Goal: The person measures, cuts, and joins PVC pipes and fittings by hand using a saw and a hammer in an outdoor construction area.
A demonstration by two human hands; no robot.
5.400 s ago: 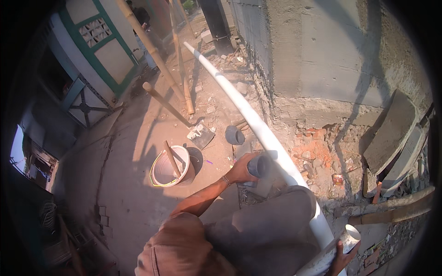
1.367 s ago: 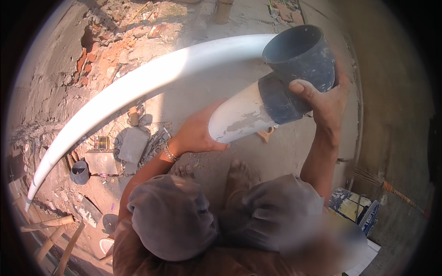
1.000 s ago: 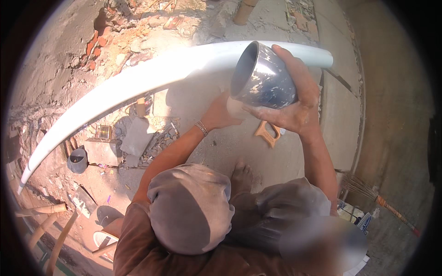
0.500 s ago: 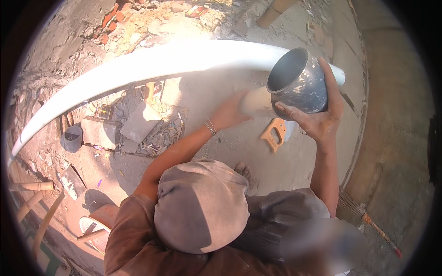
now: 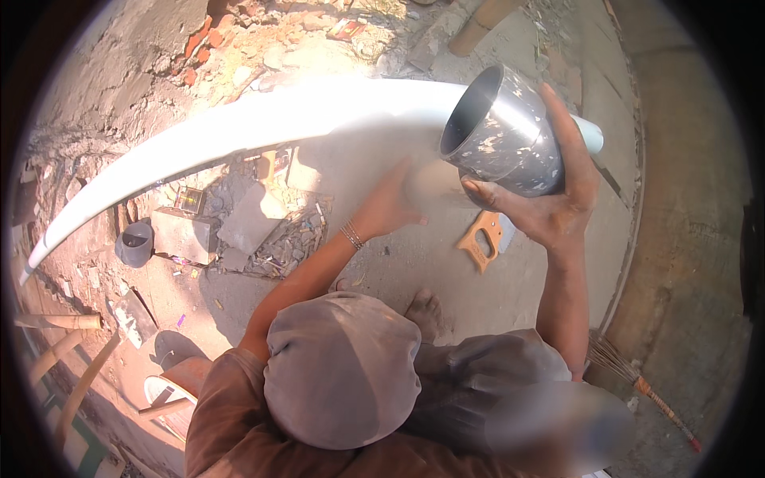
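My right hand [image 5: 564, 207] grips a scuffed dark grey pipe fitting [image 5: 518, 135], its open mouth tilted toward the left. My left hand [image 5: 384, 205] is closed around a pale pipe piece [image 5: 437, 182] that runs under the fitting and is partly hidden by it and hazy. Behind both hands a long white pipe [image 5: 199, 137] lies across the ground, curved by the lens. A handsaw with a wooden handle [image 5: 476, 251] lies flat just below the fitting. My bare foot and my cloth-covered knees show beneath my arms.
A second grey fitting [image 5: 134, 243] sits beside blocks and rubble [image 5: 255, 223] at the left. Bamboo poles [image 5: 60, 321] and a bucket [image 5: 159, 382] are at the lower left. A broken wall [image 5: 103, 80] rises at the upper left. A stick broom [image 5: 637, 382] lies at the right.
Since the oldest frame my view has swung round and both hands have come onto the pipe piece and fitting. In the last half second the fitting has shifted slightly left and up, tilting more.
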